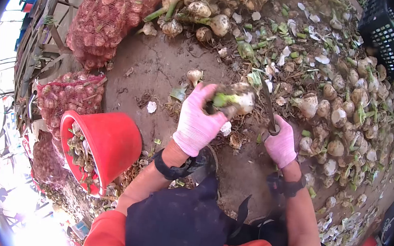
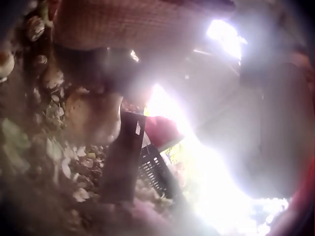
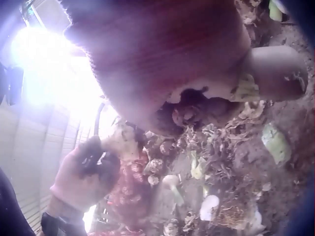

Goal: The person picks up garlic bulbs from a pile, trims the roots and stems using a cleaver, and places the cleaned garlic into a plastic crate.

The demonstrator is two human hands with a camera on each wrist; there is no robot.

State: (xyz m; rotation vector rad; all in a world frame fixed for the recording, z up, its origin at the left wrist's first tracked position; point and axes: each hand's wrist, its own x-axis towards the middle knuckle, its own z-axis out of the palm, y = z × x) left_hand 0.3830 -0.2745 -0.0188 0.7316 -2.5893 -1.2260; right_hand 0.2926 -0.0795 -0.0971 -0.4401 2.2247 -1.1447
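In the head view the left hand [image 1: 200,118], in a pink glove, grips a garlic bulb [image 1: 246,101] with green stem and dirty roots. To its right the gloved right hand [image 1: 281,142] holds a knife [image 1: 269,101] by its handle, the blade pointing up and away from the bulb. The left wrist view shows the knife blade [image 2: 123,162] beside the pale bulb [image 2: 93,115]. In the right wrist view the left hand [image 3: 86,177] holds the bulb [image 3: 123,142], while the right hand [image 3: 162,54] fills the top.
A red bucket [image 1: 113,145] lies tilted at the left with trimmings inside. Red net sacks [image 1: 106,22] of garlic stand behind it. Loose bulbs [image 1: 336,147] are heaped at the right near black crates [image 1: 388,42]; more lie at the top. Peelings litter the ground [image 1: 155,66].
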